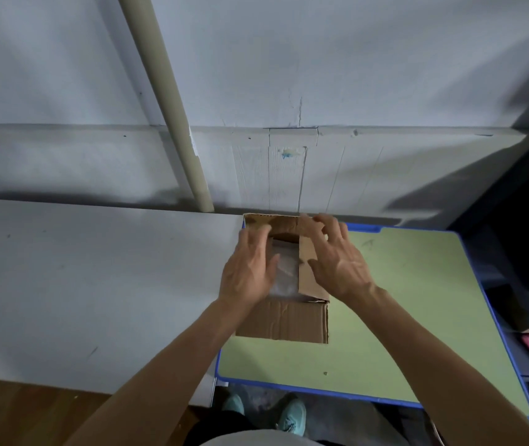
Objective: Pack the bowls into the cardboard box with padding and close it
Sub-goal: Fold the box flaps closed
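The left hand (250,268) lies nearly flat, fingers close to straight, over the left side of the top of the cardboard box (282,320). The right hand (337,259) is spread, its fingertips slightly bent, and presses on the right flap (309,275), which is folded inward. Neither hand pinches anything. In the gap between them, clear padding (284,268) fills the opening. The bowls cannot be seen and are presumably beneath it. The box sits at mid-frame, on the upper left corner of the green table (401,300).

The padding seems to ride high, so the flaps may spring back up once the pressure eases. Pressing hard to force them flat could load the bowls underneath. Since the left flap is hidden under the hand, I cannot tell whether the two will meet cleanly or jam one over the other.

The box's left side lies right at the table's blue rim, so a sideways push from the right hand could slide it over that edge. Its far side is close to the wall (288,172), which leaves no room to move it upward in the frame. Open green surface lies to the right and toward the bottom of the frame, so that is where the box could be drawn.
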Available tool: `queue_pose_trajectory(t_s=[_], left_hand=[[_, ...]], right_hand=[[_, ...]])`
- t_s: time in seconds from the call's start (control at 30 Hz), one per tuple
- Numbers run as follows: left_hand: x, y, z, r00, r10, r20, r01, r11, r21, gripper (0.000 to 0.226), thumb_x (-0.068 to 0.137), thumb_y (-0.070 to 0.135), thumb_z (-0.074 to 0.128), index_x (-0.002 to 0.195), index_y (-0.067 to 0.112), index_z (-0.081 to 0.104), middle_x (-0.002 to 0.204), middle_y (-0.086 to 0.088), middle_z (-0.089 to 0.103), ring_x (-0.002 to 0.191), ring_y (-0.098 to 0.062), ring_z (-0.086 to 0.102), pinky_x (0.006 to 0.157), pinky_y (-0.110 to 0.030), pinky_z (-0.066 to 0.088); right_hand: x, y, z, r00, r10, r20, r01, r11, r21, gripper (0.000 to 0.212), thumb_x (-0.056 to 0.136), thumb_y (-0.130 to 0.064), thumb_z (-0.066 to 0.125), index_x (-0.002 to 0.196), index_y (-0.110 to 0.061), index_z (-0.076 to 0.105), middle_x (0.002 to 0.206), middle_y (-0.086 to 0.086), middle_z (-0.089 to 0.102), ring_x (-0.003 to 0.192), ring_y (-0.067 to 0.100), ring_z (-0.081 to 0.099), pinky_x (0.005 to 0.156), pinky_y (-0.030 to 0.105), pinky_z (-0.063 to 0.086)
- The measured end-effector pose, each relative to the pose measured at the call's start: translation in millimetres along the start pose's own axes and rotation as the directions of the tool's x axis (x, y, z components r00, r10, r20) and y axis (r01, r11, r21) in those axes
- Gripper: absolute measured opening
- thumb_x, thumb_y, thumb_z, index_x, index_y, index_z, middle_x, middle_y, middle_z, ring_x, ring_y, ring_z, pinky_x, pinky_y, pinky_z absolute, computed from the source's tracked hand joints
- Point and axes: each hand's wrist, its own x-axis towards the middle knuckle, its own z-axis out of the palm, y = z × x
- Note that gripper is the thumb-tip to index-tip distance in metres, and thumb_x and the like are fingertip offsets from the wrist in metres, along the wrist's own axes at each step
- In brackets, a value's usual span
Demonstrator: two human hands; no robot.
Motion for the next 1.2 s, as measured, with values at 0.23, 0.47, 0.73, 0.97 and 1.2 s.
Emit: queue_pose_trajectory(t_s=[0.23, 0.47, 0.73, 0.97, 1.2], left_hand=[[21.8, -11.8, -19.0, 0.995, 0.026, 0.099, -0.022, 0.999, -0.043, 0.074, 0.101, 0.032, 0.050, 0.158, 0.028, 0.003, 0.161, -0.009, 0.012, 0.100, -0.024, 0.067, 0.076, -0.027, 0.053], [18.0, -23.5, -16.0, 0.977, 0.081, 0.198, -0.099, 0.992, 0.083, 0.091, 0.088, 0.011, 0.069, 0.156, 0.032, 0.013, 0.145, -0.008, 0.035, 0.081, -0.017, 0.061, 0.060, -0.020, 0.046], [-19.8, -43.2, -6.0, 0.955, 0.245, 0.168, -0.264, 0.959, 0.102, 0.037, 0.095, 0.025, 0.058, 0.131, 0.020, 0.059, 0.135, -0.001, 0.054, 0.123, -0.025, 0.050, 0.091, -0.039, 0.053], [-50.4, -77.9, -14.9, 0.921, 0.281, 0.270, -0.278, 0.959, -0.049, 0.056, 0.099, 0.004, 0.050, 0.151, 0.019, 0.037, 0.160, 0.005, 0.029, 0.149, -0.011, 0.021, 0.111, -0.033, 0.041], [-47.3, -72.3, -34.8, 0.852, 0.299, 0.431, -0.321, 0.947, -0.022, 0.059, 0.100, 0.056, 0.031, 0.153, 0.029, 0.031, 0.164, 0.007, 0.010, 0.151, -0.010, 0.009, 0.109, -0.035, 0.043]], right_hand=[[9.2, 7.4, 3.9, 0.994, 0.073, 0.086, -0.060, 0.988, -0.144, 0.110, 0.065, -0.023, 0.086, 0.152, -0.013, 0.020, 0.141, 0.008, 0.037, 0.122, 0.032, 0.034, 0.097, 0.041, 0.045], [-13.8, -5.1, 15.2, 0.995, 0.101, 0.002, -0.101, 0.992, -0.079, 0.068, 0.068, -0.001, 0.069, 0.132, -0.014, 0.049, 0.119, 0.008, 0.049, 0.104, 0.030, 0.047, 0.068, 0.037, 0.051], [-44.7, -9.1, 30.5, 0.989, 0.129, 0.065, -0.125, 0.990, -0.065, 0.041, 0.093, -0.024, 0.058, 0.132, -0.020, 0.050, 0.132, 0.003, 0.045, 0.113, 0.027, 0.044, 0.070, 0.038, 0.057], [-56.8, -3.1, 27.4, 0.971, 0.156, 0.182, -0.151, 0.988, -0.043, 0.066, 0.090, -0.007, 0.049, 0.150, -0.026, 0.032, 0.155, -0.009, 0.026, 0.139, 0.016, 0.024, 0.084, 0.037, 0.057], [-67.9, -6.9, 16.3, 0.974, 0.051, 0.219, -0.038, 0.997, -0.065, 0.078, 0.089, -0.061, 0.045, 0.153, -0.021, 0.025, 0.159, 0.002, 0.023, 0.145, 0.022, 0.020, 0.108, 0.044, 0.042]])
